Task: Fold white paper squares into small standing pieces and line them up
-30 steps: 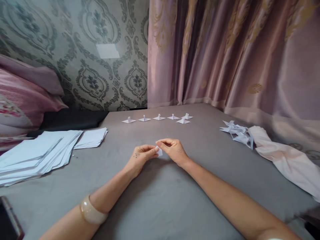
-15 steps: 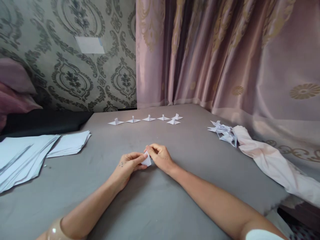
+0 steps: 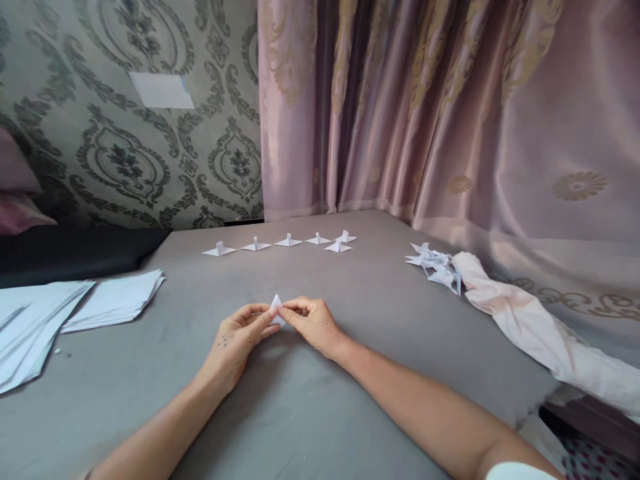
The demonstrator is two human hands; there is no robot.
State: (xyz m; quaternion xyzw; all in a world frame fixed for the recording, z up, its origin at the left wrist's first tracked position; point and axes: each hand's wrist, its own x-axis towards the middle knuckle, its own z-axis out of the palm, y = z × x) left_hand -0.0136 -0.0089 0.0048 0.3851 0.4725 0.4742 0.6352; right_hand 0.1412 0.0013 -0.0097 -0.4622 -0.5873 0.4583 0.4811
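Observation:
A small folded piece of white paper [image 3: 277, 304] is pinched between my two hands, its pointed tip sticking up above the fingers. My left hand [image 3: 244, 329] grips its left side with thumb and fingers. On the right side, the thumb and fingertips of my right hand [image 3: 312, 323] press on it. Much of the paper's lower part is covered by the fingers. Beyond the hands, several folded paper figures [image 3: 289, 241] with spread flat wings stand in a row on the grey cloth surface [image 3: 320, 413].
At the left lie a stack of large white sheets [image 3: 35, 320] and a smaller paper stack [image 3: 117, 300], near a black cloth [image 3: 75, 253]. Several folded paper pieces [image 3: 435, 265] are heaped at the right beside a rumpled pale cloth [image 3: 530, 327]. A pink curtain [image 3: 380, 120] hangs behind.
The paper has turned so that its point faces up. My right hand has shifted from the paper's top to its right side. The whole view has swung slightly.

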